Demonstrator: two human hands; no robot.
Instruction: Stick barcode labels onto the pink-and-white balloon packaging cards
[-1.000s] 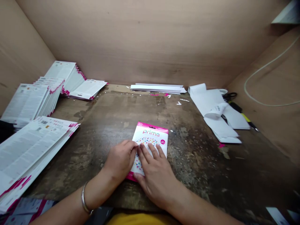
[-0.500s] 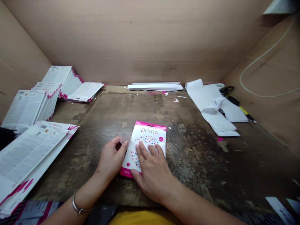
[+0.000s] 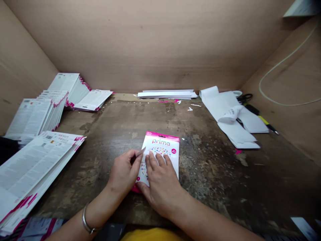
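Observation:
A white and pink "prima" card [image 3: 164, 144] printed with coloured dots lies flat on the worn brown table [image 3: 200, 160], in front of me. My right hand [image 3: 160, 182] rests on its lower half, fingers stretched out and pressing down. At the card's left edge my left hand [image 3: 124, 172] pinches a small pale flap or strip, lifted slightly off the card. A metal bangle sits on my left wrist.
Fanned stacks of white printed cards with pink edges [image 3: 35, 157] fill the left side, more at the back left [image 3: 72, 90]. White paper strips [image 3: 233, 117] lie at the right, with scissors [image 3: 244, 97] and a yellow pen [image 3: 267, 124]. Flat white sheets [image 3: 167, 94] lie by the back wall.
My left hand drew off the card to its left edge, then closed in a pinch on a small flap there. My right hand stayed pressed on the card.

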